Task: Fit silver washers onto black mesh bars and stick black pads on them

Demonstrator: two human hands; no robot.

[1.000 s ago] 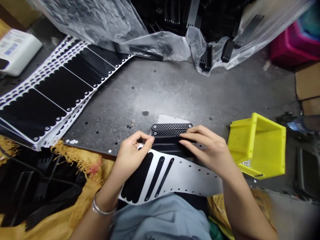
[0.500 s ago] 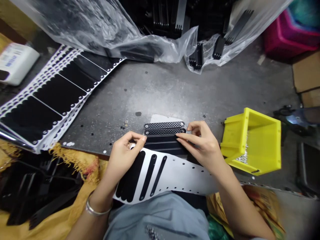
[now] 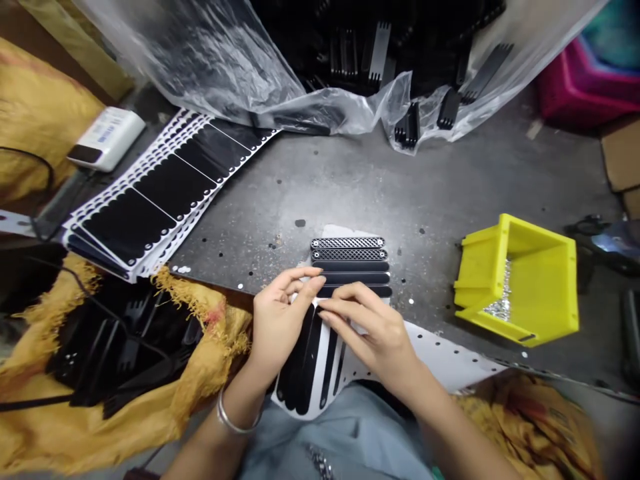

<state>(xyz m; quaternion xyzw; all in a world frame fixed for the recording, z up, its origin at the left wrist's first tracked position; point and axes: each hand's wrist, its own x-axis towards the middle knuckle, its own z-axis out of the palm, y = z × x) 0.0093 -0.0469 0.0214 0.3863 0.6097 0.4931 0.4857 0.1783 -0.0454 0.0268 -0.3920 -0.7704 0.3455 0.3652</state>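
Note:
A white backing sheet [image 3: 435, 357] with long black adhesive strips lies over my lap and the table's front edge. My left hand [image 3: 277, 320] pinches the sheet's upper end, fingers closed on it. My right hand [image 3: 373, 330] rests on the sheet beside it, its fingertips pinching at the tip of a black strip [image 3: 313, 347] where both hands meet. Just beyond my fingers lies a row of black bars [image 3: 350, 260] side by side on the grey table [image 3: 400, 187]; the two farthest have a mesh texture, the nearer ones are covered smooth black.
A stack of white sheets with black strips [image 3: 155, 193] lies at the left. A yellow bin [image 3: 520, 280] holding small metal parts stands at the right. Clear plastic bags of black parts [image 3: 350, 60] fill the back. A yellow sack with black parts [image 3: 115, 353] sits at lower left.
My right hand has moved from the bars down and left onto the sheet, meeting my left hand. The view has shifted, showing more of the left side.

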